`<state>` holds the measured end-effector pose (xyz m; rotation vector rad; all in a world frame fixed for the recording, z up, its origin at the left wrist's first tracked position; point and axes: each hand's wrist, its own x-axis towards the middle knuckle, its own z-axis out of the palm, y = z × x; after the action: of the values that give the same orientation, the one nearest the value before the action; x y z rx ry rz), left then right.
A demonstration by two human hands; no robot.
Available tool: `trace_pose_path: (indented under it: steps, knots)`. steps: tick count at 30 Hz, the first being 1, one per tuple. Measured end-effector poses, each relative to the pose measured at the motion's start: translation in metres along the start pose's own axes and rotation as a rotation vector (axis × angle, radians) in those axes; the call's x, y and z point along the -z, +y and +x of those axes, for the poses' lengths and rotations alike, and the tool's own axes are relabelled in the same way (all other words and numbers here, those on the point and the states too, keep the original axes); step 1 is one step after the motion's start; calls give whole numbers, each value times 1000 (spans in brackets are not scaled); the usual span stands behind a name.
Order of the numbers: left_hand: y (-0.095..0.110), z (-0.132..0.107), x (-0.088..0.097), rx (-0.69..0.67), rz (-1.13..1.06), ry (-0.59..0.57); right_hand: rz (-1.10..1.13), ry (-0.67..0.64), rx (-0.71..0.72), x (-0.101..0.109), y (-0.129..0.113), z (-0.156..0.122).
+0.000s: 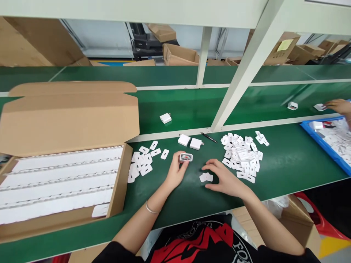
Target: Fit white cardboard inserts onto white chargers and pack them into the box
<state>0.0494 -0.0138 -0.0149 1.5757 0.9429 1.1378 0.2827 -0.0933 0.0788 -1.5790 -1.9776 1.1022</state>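
My left hand [177, 171] grips a white charger housing [186, 157], its open end tipped upward so that small parts show inside. My right hand [223, 179] is open, thumb and fingers apart around a few white cover plates [206, 177] lying on the green bench; it holds nothing. Just beyond my hands lie two white chargers, one at left [184, 140] and one at right [196, 143], with a black pen-like tool [208, 137] beside them. To the right is a large heap of white slotted plates [242, 155]; a smaller pile of plates [142, 162] sits to the left.
An open cardboard box [116, 182] with rows of white pieces stands at left. Another white charger [165, 118] rests on the green strip behind the white rail. A slanted white post [241, 76] rises ahead. At far right, another person's hand [338, 106] is near a blue-edged tray [326, 146].
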Motion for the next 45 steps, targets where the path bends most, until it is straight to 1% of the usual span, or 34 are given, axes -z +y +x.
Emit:
trace_pose_path:
  steps: [2, 4, 7, 9, 11, 14, 18, 21, 25, 28, 32, 33, 36, 38, 39, 42, 45]
  knots:
    - [-3, 5, 10, 31, -87, 37, -122, -55, -16, -5, 6, -4]
    - [-3, 9, 18, 19, -132, 57, -187, -43, -7, -13, 13, -3]
    - [-1, 11, 23, -38, -75, 67, -229, 46, 15, -22, 25, 7]
    - [2, 10, 24, -93, -5, 55, -206, 125, 20, -24, 30, 18]
    - [4, 7, 23, -141, 38, 28, -138, 226, 32, -23, 27, 29]
    - [6, 4, 21, -185, 63, -14, 32, 355, 54, -22, 11, 43]
    - [6, 2, 20, -190, 85, -28, 402, 424, 30, -27, -19, 59]
    - [6, 2, 19, -193, 87, -9, 576, 425, 44, -36, -35, 70]
    - [9, 0, 18, -182, 109, -1, 592, 414, 118, -47, -44, 81]
    - [13, 0, 17, -185, 120, 22, 577, 423, 142, -54, -45, 86]
    - [16, 1, 17, -224, 113, 76, 594, 425, 109, -61, -38, 93]
    - [17, 1, 17, -237, 111, 92, 621, 398, 91, -63, -36, 95]
    - [19, 1, 18, -263, 147, 127, 687, 240, 36, -69, -28, 100]
    - [20, 1, 19, -255, 199, 135, 677, 197, 29, -72, -24, 101]
    - [21, 1, 20, -241, 222, 133, 667, 206, 36, -73, -23, 102]
    - [21, 3, 23, -188, 233, 90, 628, 296, 74, -75, -21, 101]
    - [19, 6, 26, -188, 195, 51, 542, 368, 108, -75, -20, 99]
